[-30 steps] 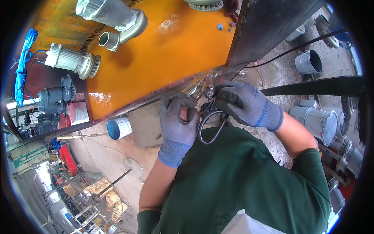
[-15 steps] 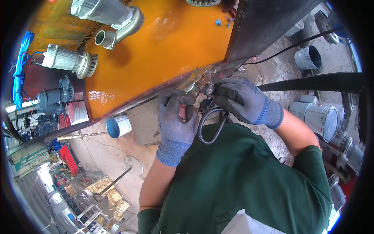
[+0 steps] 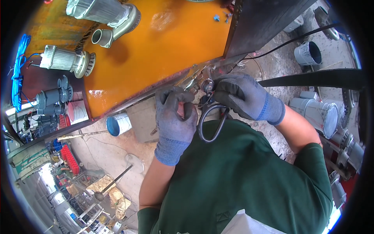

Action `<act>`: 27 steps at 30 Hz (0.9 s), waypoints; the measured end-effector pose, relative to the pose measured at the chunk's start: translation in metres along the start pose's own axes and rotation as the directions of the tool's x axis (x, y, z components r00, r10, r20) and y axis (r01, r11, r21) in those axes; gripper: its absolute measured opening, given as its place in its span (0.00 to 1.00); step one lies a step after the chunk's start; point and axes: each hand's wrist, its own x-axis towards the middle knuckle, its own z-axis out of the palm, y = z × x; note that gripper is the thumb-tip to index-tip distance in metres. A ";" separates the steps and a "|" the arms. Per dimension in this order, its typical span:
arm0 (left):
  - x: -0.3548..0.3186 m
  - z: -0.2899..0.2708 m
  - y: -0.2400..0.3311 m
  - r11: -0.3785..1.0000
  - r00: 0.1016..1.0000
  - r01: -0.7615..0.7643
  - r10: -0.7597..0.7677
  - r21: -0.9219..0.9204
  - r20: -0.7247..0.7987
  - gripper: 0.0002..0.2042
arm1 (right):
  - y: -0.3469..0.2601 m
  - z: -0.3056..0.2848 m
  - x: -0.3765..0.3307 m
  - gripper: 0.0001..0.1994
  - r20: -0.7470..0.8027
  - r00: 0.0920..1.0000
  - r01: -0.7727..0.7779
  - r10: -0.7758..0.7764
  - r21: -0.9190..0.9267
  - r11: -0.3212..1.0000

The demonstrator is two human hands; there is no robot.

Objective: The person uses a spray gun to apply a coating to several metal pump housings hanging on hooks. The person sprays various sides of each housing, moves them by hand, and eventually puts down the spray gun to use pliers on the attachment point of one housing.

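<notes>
Both hands wear grey-blue knit gloves and meet at the near edge of an orange workbench (image 3: 163,50). My left hand (image 3: 174,117) is curled, its fingers closed around a small metal part that I cannot make out well. My right hand (image 3: 239,95) grips the end of a black cable (image 3: 208,128) that loops down in front of my green shirt. Between the two hands sits a small round metal fitting (image 3: 207,84), with a metal tool (image 3: 191,80) lying on the bench edge just beyond it.
Grey metal pump bodies (image 3: 105,11) (image 3: 66,60) lie on the bench at the upper left, next to a blue coiled cord (image 3: 17,74). A blue-and-white can (image 3: 119,124) stands on the floor below. Grey housings (image 3: 319,111) and a bucket (image 3: 307,52) stand at the right.
Both hands have stayed together at the bench edge with small finger shifts. The view has shifted slightly, the bench sliding upward in frame.
</notes>
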 end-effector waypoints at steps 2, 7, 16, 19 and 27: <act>-0.001 -0.001 -0.001 1.000 1.000 0.011 -0.012 -0.004 -0.010 0.14 | -0.009 -0.006 0.002 0.12 0.051 0.993 -0.110 0.108 0.047 0.993; -0.004 0.001 -0.005 0.998 1.000 -0.022 0.021 0.050 0.012 0.12 | -0.010 -0.006 0.001 0.15 0.092 0.976 -0.201 0.199 0.016 0.979; -0.002 0.002 -0.003 1.000 1.000 0.009 -0.009 -0.030 -0.010 0.12 | -0.003 0.003 -0.003 0.13 0.049 0.968 -0.252 0.247 0.225 0.941; 0.001 0.001 -0.001 0.999 1.000 0.021 -0.022 -0.032 -0.010 0.12 | 0.000 0.004 -0.004 0.13 0.073 0.947 -0.321 0.314 0.290 0.902; 0.007 0.007 0.001 1.000 1.000 -0.004 0.003 -0.026 -0.026 0.13 | 0.009 0.013 -0.009 0.13 0.008 0.939 -0.267 0.345 0.649 0.713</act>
